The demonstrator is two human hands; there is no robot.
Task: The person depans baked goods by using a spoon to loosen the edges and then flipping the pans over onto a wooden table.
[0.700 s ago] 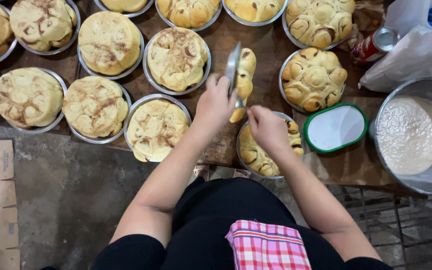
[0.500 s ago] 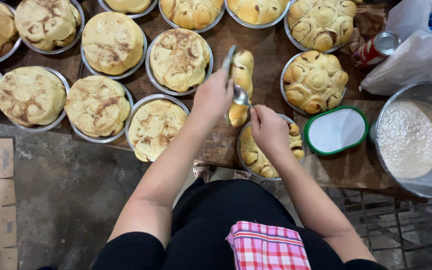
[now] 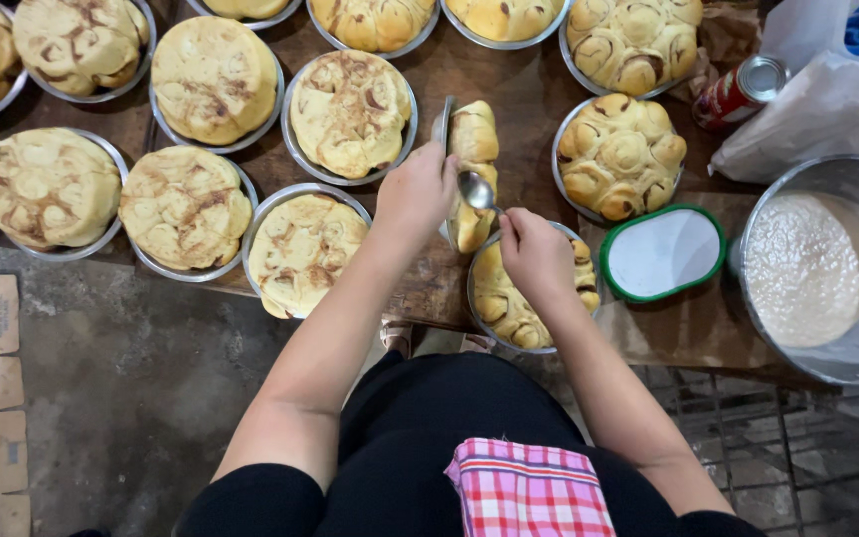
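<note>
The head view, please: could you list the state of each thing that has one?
Left hand: gripping the tilted pan.
Tilted pan: on edge, bread hanging out.
Right hand: closed on the spoon.
Spoon: bowl against the bread.
Green-rimmed lid: lying flat on the table.
Big pot: uncovered, holding pale mixture.
Can: lying tilted.

Single head cam, looking straight down from above the person's own torso. Close range: forearms, table [image 3: 539, 89] edge and floor [image 3: 101, 398] fill the frame. Table runs across top, floor below. No second view.
</note>
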